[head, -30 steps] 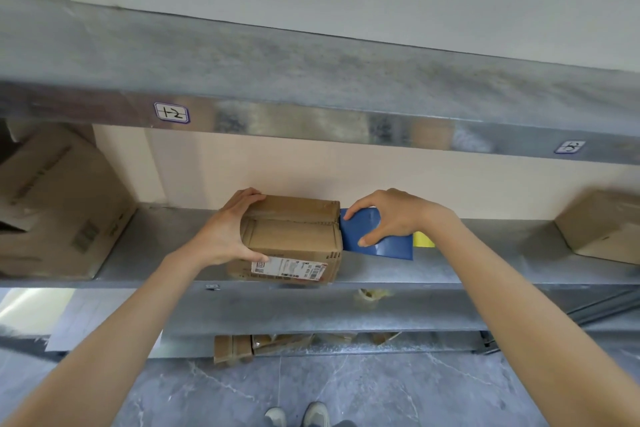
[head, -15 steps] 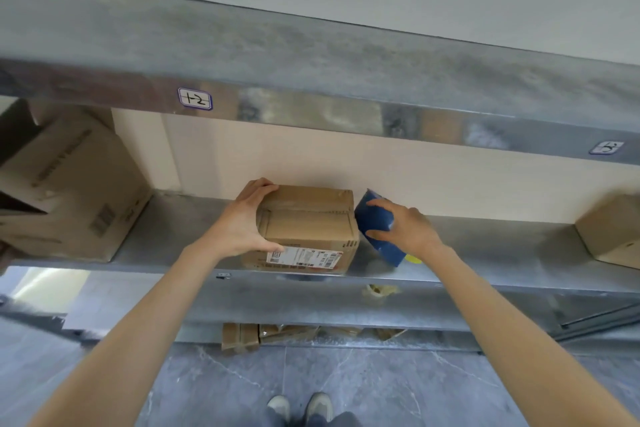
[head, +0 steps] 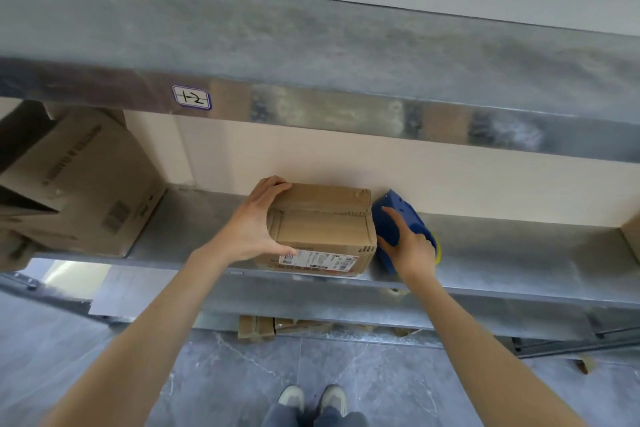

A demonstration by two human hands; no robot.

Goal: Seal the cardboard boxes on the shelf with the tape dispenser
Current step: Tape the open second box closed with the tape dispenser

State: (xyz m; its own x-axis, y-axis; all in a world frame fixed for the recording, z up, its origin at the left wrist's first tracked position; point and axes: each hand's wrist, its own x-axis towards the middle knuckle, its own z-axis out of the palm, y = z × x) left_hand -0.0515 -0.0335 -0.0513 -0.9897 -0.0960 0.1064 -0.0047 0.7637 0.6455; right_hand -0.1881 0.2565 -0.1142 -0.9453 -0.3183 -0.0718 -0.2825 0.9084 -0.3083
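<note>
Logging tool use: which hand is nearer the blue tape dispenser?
Right. The right hand grips the dispenser beside the box; the left hand holds the box's opposite end, apart from it.

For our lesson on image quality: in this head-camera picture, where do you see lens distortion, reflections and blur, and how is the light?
Head view: the wide-angle lens bows the grey metal upper shelf beam; its shiny front reflects smeared brown patches; light is soft, even, without hard shadows; the large brown cardboard box at left looks blurred.
</note>
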